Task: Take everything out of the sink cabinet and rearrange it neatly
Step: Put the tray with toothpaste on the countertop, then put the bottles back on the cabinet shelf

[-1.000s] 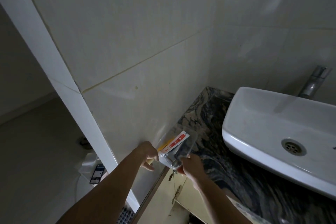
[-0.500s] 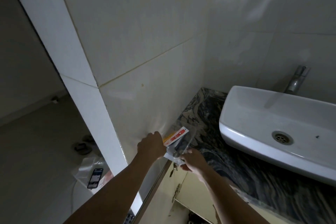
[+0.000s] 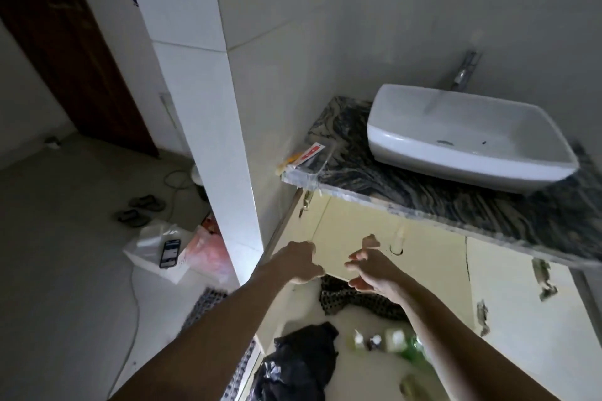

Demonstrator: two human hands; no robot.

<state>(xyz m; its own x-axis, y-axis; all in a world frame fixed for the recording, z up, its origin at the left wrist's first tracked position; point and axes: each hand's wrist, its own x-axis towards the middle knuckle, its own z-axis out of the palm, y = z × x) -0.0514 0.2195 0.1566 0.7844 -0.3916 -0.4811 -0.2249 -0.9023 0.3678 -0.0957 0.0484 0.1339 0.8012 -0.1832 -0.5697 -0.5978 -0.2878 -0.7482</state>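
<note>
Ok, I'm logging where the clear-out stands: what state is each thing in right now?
left hand: empty, fingers loosely curled
right hand: empty, fingers loosely curled
clear packet: lying flat on the countertop's left corner, released
cabinet door: ajar
sink: no water visible
bottles: out on the floor, upright
black bag: crumpled on the floor
phone: screen lit, on the floor

A white basin (image 3: 469, 137) is seen on a countertop (image 3: 488, 205) swirled in black and grey marble. Cabinet doors (image 3: 423, 257) are done in pale cream. The packet (image 3: 308, 155) is marked red, yellow and white. A black bag (image 3: 293, 365) and green bottles (image 3: 417, 352) are spotted below.
</note>
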